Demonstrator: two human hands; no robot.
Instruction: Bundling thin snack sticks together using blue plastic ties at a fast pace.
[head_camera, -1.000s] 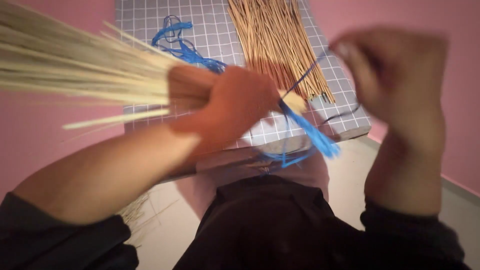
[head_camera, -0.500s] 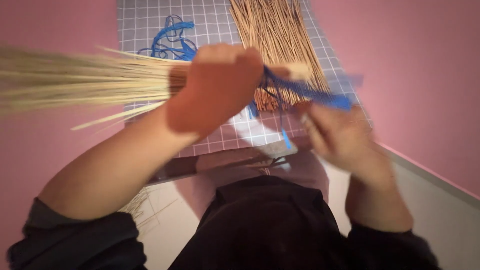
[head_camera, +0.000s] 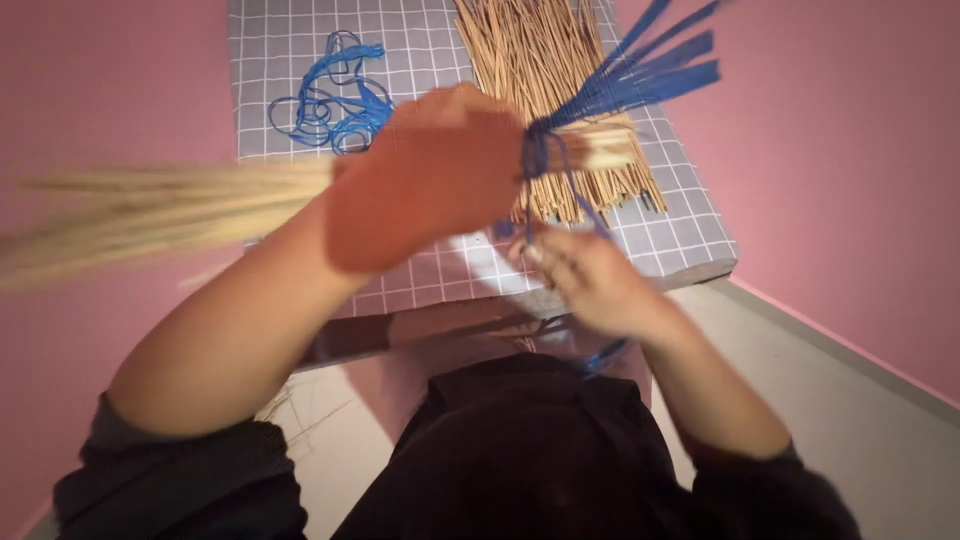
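At frame centre the left hand (head_camera: 435, 185) is clenched around a straw bundle (head_camera: 170, 205) that fans out toward the left edge. Blue cord (head_camera: 625, 85) binds the bundle just beside the fist, its ends flaring to the upper right. Below, the right hand (head_camera: 590, 280) pinches a cord strand. Behind lie the checked board (head_camera: 300, 60), loose sticks (head_camera: 530, 55) and a blue cord coil (head_camera: 335, 95).

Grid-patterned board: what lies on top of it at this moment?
On the grid-patterned board lie a loose pile of tan sticks and a tangle of blue cord. The left hand and its bundle cover the board's middle.
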